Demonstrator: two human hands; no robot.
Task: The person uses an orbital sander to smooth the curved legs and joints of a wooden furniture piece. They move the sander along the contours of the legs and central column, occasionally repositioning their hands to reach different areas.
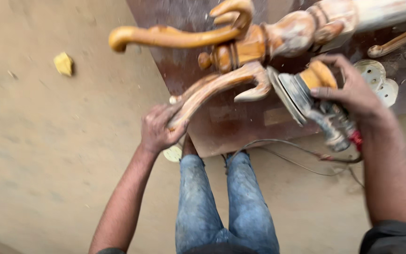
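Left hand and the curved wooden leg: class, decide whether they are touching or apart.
Touching. The head view shows the left hand with its fingers wrapped around the lower end of the curved wooden leg, with no gap between them.

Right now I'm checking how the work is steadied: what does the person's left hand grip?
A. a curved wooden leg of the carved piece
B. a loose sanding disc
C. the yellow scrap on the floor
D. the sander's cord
A: the left hand wraps the end of a curved wooden leg, while the right hand holds the sander.
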